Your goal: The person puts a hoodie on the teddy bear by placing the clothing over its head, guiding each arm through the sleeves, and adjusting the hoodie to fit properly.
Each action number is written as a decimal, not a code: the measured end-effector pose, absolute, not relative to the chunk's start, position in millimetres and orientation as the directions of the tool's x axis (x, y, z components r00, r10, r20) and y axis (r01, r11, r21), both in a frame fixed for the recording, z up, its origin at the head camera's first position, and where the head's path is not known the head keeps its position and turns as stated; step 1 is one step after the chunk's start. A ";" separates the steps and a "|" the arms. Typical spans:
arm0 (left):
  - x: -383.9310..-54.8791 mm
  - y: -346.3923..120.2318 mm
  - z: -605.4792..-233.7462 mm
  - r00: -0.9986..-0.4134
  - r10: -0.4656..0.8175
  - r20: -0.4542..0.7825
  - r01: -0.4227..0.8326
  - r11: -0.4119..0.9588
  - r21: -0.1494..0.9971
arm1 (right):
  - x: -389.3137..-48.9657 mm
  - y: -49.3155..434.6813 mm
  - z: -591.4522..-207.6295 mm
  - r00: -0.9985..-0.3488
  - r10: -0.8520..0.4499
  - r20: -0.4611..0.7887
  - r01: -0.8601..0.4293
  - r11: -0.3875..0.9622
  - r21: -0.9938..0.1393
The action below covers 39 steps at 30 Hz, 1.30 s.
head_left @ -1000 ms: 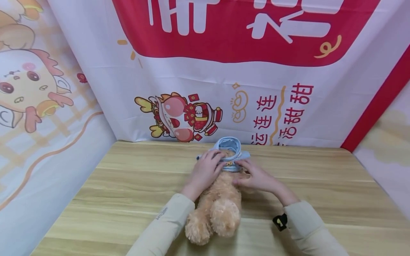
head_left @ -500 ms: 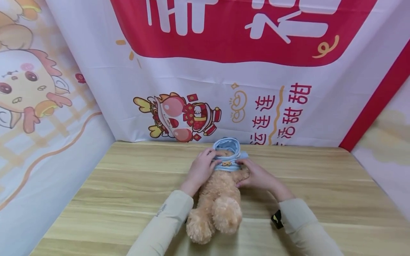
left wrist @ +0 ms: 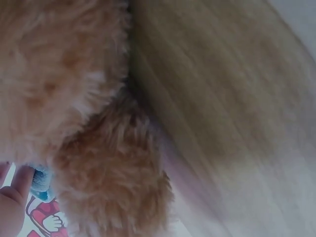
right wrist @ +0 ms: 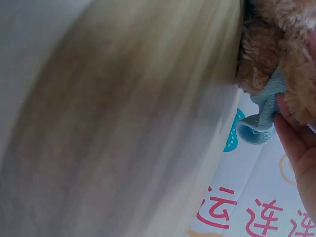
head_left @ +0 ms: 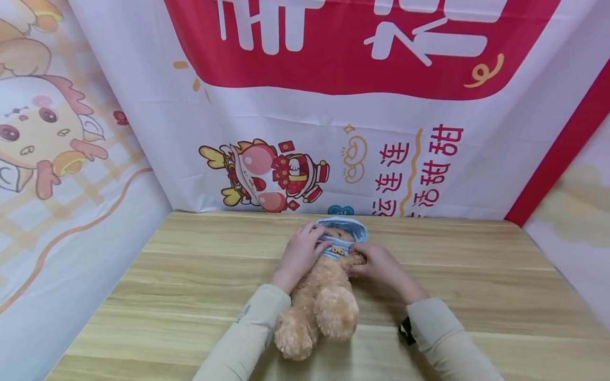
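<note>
A light-brown plush toy (head_left: 326,286) lies on the table, its legs toward me. Around its head end sits a small light-blue doll shirt (head_left: 355,228) with a yellow bear patch, its round opening facing up and away. My left hand (head_left: 299,256) pinches the shirt's left side. With my right hand (head_left: 381,264) I hold the toy's arm (head_left: 353,259) between thumb and fingers, fingertips by the shirt's edge. The right wrist view shows blue cloth (right wrist: 269,106) beside those fingers. In the left wrist view, brown fur (left wrist: 59,74) covers much of the picture, and the toy's face is mostly hidden.
The wooden table (head_left: 476,275) ends at a white and red printed cloth (head_left: 267,106) hanging behind it. Another printed cloth (head_left: 95,222) hangs on the left. A black band (head_left: 406,332) shows at my right sleeve.
The shirt's opening has tipped down and to the right, uncovering a teal print behind. My right hand has moved slightly left and closer around the toy's arm; my left hand stays at the shirt.
</note>
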<state>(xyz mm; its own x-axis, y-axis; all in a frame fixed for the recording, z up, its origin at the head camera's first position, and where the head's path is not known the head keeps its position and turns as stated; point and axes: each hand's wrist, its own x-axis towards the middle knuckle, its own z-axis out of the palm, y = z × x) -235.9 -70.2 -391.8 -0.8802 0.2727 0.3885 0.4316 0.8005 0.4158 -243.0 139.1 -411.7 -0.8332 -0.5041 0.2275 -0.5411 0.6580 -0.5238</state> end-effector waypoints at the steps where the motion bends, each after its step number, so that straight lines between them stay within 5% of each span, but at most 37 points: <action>1: -235.6 -70.7 -392.0 -0.878 0.274 0.392 0.433 0.802 0.411 | -242.9 138.4 -412.0 -0.839 -0.495 0.227 -0.533 0.660 -0.530; 19: -235.6 -77.2 -397.9 -0.939 0.190 0.285 0.312 0.818 0.483 | -247.5 133.8 -420.1 -0.891 -0.399 0.214 -0.429 0.589 -0.685; 39: -233.0 -71.3 -395.6 -0.942 0.138 0.307 0.273 0.847 0.456 | -235.3 124.6 -404.9 -0.938 -0.280 0.204 -0.346 0.731 -0.588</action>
<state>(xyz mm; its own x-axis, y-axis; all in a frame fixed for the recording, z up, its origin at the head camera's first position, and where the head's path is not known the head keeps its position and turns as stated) -233.0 -71.3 -395.6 -0.9417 0.1384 0.3068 0.2730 0.8472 0.4558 -235.3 124.6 -404.9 -0.9380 -0.2800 0.2043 -0.3463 0.7306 -0.5885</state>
